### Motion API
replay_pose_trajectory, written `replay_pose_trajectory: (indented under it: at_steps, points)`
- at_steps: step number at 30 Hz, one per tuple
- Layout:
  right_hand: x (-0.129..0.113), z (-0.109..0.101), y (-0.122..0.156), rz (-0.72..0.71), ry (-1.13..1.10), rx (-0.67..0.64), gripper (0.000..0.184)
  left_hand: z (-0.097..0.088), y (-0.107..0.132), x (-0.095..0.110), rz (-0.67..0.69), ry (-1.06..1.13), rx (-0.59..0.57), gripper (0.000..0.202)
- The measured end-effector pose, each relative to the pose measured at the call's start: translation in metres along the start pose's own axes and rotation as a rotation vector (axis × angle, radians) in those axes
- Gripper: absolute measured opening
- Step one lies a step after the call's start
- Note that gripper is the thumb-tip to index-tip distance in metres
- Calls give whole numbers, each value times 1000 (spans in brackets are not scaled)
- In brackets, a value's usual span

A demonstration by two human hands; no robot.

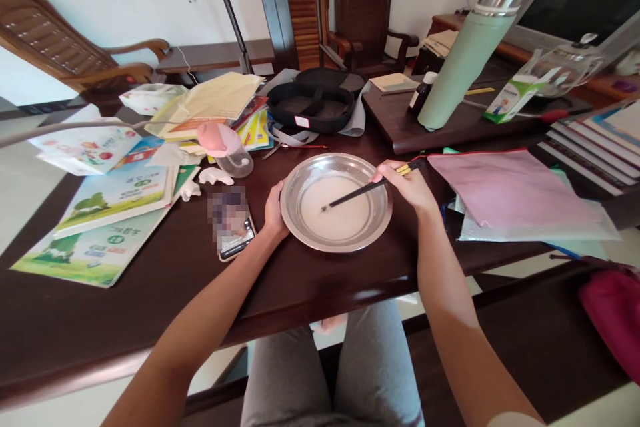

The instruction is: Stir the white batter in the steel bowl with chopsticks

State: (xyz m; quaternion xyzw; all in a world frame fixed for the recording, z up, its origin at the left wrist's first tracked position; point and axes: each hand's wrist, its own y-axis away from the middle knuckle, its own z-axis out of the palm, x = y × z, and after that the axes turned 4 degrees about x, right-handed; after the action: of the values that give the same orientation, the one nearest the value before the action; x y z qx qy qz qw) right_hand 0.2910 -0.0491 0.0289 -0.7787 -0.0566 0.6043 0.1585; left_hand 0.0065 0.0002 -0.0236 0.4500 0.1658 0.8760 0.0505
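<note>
A round metal bowl stands on the dark wooden table in front of me, with a milky white liquid in it. My left hand grips the bowl's left rim, its fingers partly hidden behind the side. Between the fingers of my right hand are black chopsticks with gold bands near the top. They slant down to the left, and their tips touch the liquid near the middle of the bowl. A phone with a lit screen lies just left of my left hand.
Left are workbooks, tissue packs and a pink-capped bottle. Behind the bowl sits an open black case. A tall green thermos stands back right, beyond a pink zip pouch. The table's front edge is near my lap.
</note>
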Motion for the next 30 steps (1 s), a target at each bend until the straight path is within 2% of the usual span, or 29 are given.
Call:
replay_pose_trajectory:
  at_steps: [5,7,11,13,16,17,18,21,23,24,28,30]
  points:
    - [3,-10,0,-12,-28,234,50,0,0,0,6,4,-4,17]
    - [3,-11,1,6,-57,203,52,0,1,0,-3,7,-5,18]
    - [0,-3,1,7,-18,15,49,0,1,1,-4,6,4,21]
    - [1,-3,0,-16,2,58,47,0,1,1,6,-1,13,21]
    - [5,-9,-1,-40,-33,237,49,1,0,0,8,-6,20,19]
    - [6,-11,0,-41,-57,257,50,1,0,0,3,-4,20,19]
    - [5,-12,0,-36,-76,242,51,1,0,0,-4,-1,19,19]
    - [2,-7,1,-5,-64,69,49,-1,-1,-1,-18,5,12,18]
    - [1,-3,0,-1,-22,3,47,-2,-2,-1,-11,6,9,18]
    - [1,-3,0,-9,-7,19,46,-2,-2,-2,-5,6,8,18]
    - [4,-10,0,-32,-32,236,49,-4,-4,-2,5,5,-7,21]
    - [3,-11,1,-14,-53,218,52,-4,-3,-2,2,8,-20,21]
